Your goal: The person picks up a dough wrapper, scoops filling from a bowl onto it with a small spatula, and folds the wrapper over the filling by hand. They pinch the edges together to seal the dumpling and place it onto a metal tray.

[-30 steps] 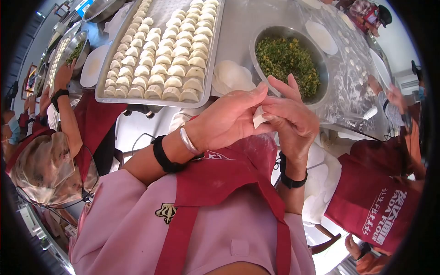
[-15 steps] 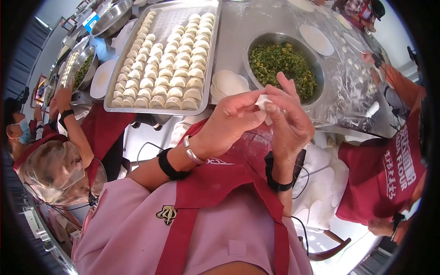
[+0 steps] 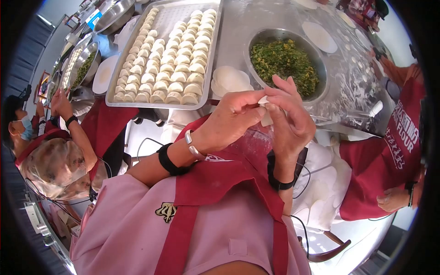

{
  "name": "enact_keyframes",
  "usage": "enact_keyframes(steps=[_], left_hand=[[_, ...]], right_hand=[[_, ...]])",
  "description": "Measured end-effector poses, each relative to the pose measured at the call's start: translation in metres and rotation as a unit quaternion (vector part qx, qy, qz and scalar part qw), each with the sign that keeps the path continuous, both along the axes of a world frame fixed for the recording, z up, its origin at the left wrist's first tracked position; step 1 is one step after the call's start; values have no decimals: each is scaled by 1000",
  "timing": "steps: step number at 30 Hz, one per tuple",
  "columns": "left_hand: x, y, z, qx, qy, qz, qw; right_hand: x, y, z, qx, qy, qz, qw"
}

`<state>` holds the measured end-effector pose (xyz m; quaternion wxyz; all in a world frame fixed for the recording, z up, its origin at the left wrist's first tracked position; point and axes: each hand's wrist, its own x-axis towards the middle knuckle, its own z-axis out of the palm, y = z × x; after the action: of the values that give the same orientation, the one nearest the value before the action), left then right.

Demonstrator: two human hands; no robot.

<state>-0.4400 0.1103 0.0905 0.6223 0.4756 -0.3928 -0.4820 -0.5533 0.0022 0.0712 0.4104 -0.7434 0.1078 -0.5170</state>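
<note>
A white dumpling (image 3: 266, 120) sits between my two hands, in front of my apron, mostly covered by fingers. My left hand (image 3: 231, 120) is closed, pinching its edge with thumb and index finger. From the other side, my right hand (image 3: 293, 126) presses the same edge between thumb and index finger, its other fingers raised. Just beyond my hands is a steel bowl (image 3: 324, 89) of chopped green and yellow filling (image 3: 285, 62). Round dough wrappers (image 3: 230, 81) lie stacked to the bowl's left.
A metal tray (image 3: 167, 20) with rows of dumplings stands on the left of the steel table (image 3: 238, 27). A white disc (image 3: 319, 37) lies beyond the bowl on the floury surface. Co-workers in red aprons stand at left (image 3: 59, 165) and right (image 3: 380, 169).
My hands keep pinching the dumpling, with small finger shifts. The view has shifted slightly. The co-worker at left has raised a hand, and the one at right has moved an arm.
</note>
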Motion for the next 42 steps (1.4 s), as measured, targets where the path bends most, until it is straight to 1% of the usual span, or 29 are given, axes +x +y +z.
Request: enact_keyframes(steps=[2,4,7,8,10,13,16,17,20,23,26,29,32,34,35,37,39,40,42], left_hand=[[5,2,0,4,-9,-1,1000],[10,4,-1,19,-12,-3,1000],[13,5,-2,20,61,12,998],[16,7,-3,18,48,5,999],[22,9,-5,13,21,-8,1000],[28,10,-18,-12,30,-9,999],[32,15,-20,3,41,0,999],[33,16,-21,10,30,2,1000],[38,18,-21,22,8,6,1000],[39,20,-19,19,17,-1,1000],[40,21,-22,10,32,-15,999],[39,21,-26,-11,47,-9,999],[37,22,-28,-25,28,16,999],[36,22,-19,-23,0,51,998],[36,21,-19,-26,10,54,998],[35,20,-20,-33,30,60,997],[33,21,-15,-20,41,68,997],[33,22,-14,-13,46,71,996],[34,21,-16,-59,46,39,996]], right_hand=[[2,1,0,-24,1,8,1000],[6,1,-3,-22,30,5,999],[13,5,-1,5,43,0,999],[15,7,0,19,44,-2,999],[18,8,1,8,54,15,998],[24,7,1,-23,77,32,996],[29,9,0,-41,95,39,994],[29,10,-1,-44,100,40,993],[34,19,1,44,87,40,994],[36,24,9,84,93,69,990],[38,15,5,14,95,99,990],[38,13,2,-27,105,93,990],[40,12,-2,-41,96,101,989],[44,29,12,82,63,76,992],[47,37,17,144,46,63,986],[49,40,17,173,16,57,983],[49,36,13,142,9,64,988],[47,29,6,97,17,75,992],[43,21,-1,27,47,74,996]])
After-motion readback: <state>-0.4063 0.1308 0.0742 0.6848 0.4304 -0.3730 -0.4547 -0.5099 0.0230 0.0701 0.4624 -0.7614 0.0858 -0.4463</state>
